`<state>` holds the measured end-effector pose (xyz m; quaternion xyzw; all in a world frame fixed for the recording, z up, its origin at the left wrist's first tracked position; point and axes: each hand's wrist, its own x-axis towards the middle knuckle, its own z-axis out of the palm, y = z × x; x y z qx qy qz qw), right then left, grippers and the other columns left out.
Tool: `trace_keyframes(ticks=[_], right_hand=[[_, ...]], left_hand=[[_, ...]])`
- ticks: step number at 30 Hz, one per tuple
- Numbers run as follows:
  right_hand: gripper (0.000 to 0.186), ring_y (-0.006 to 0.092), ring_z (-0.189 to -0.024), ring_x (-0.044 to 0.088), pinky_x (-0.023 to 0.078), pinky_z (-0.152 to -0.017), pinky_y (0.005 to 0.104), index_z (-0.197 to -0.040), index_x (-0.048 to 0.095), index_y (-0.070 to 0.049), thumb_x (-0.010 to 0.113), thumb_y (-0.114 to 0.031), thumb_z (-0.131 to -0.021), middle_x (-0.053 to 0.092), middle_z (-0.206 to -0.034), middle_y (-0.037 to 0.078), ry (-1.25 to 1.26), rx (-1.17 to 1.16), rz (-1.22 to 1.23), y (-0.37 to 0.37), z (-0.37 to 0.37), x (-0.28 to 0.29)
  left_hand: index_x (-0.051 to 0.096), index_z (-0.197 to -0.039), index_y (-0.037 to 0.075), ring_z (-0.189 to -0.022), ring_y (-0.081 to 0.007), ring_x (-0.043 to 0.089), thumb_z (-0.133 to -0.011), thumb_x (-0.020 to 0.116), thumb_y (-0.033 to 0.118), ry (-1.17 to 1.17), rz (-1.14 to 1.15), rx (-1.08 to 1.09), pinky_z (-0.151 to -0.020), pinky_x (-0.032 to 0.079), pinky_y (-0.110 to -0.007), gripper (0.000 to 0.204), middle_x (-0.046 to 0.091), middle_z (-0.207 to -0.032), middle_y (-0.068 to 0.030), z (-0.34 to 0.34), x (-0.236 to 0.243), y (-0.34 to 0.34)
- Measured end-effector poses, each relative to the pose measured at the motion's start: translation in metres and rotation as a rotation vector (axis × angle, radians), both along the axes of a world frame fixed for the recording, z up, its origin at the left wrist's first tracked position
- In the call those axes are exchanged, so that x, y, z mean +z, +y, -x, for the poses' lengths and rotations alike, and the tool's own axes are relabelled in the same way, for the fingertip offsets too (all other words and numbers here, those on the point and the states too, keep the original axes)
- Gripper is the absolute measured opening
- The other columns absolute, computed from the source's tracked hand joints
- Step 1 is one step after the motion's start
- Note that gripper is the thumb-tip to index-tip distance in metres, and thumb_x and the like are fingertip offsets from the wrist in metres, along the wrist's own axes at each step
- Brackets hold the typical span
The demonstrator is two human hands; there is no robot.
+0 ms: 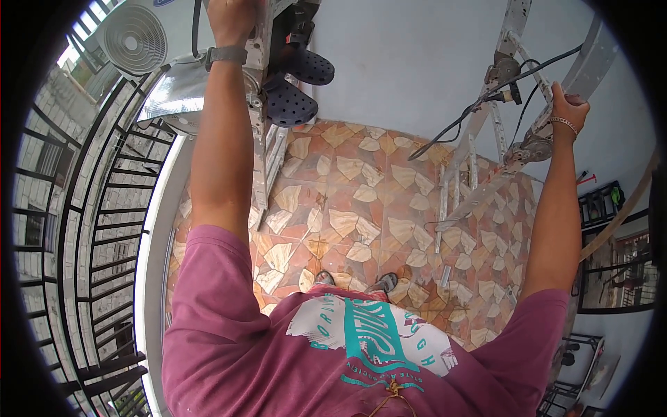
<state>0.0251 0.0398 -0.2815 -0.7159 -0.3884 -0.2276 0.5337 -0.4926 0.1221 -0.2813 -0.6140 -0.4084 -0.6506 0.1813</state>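
Observation:
My right hand [571, 110], with a bracelet at the wrist, is closed round part of a paint-spattered metal folding ladder [497, 135] on the right. A dark cable [472, 105] hangs over that ladder beside the hand. My left hand [231, 24] is raised at the top edge, against the side rail [258, 62] of a ladder section on the left. Its fingers are hidden or cut off by the frame. Right beside it, another person's feet in dark clogs [292, 102] stand on that ladder section.
An air-conditioner outdoor unit [142, 38] and a silvery wrapped object [174, 90] sit at upper left, by a black metal railing [121, 233]. My sandalled feet [386, 281] stand on the stone-patterned tile floor [340, 208]. A white wall [410, 62] rises ahead; a black-framed window [622, 271] is at right.

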Motion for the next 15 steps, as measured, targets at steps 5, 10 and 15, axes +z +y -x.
trace_keyframes(ticks=[5, 10, 15], right_hand=[[0.063, 0.0281, -0.083, 0.055, 0.041, -0.075, 0.0329, -0.087, 0.047, 0.000, 0.070, -0.043, -0.049, 0.056, -0.086, 0.015, 0.024, 0.028, -0.009, -0.001, 0.016, -0.001], [0.058, 0.0282, -0.075, 0.055, 0.043, -0.070, 0.0342, -0.086, 0.044, -0.001, 0.068, -0.041, -0.051, 0.055, -0.078, 0.014, -0.004, -0.059, -0.027, -0.007, 0.020, 0.000], [0.058, 0.0302, -0.075, 0.056, 0.044, -0.069, 0.0346, -0.088, 0.042, -0.001, 0.068, -0.038, -0.051, 0.055, -0.079, 0.015, 0.060, 0.011, -0.019, -0.015, 0.026, 0.004]], left_hand=[[0.055, -0.075, -0.005, -0.059, -0.0267, 0.051, -0.084, 0.034, 0.040, -0.099, 0.041, -0.006, -0.056, 0.037, -0.035, 0.050, 0.053, -0.063, -0.0188, 0.020, -0.005, 0.012], [0.053, -0.067, -0.004, -0.058, -0.0286, 0.050, -0.085, 0.028, 0.041, -0.212, 0.064, -0.138, -0.056, 0.038, -0.035, 0.054, 0.054, -0.060, -0.0136, -0.003, -0.001, -0.004], [0.052, -0.068, -0.005, -0.058, -0.0217, 0.051, -0.086, 0.028, 0.040, -0.264, 0.167, -0.176, -0.055, 0.038, -0.032, 0.054, 0.054, -0.060, -0.0117, -0.008, 0.003, -0.012]])
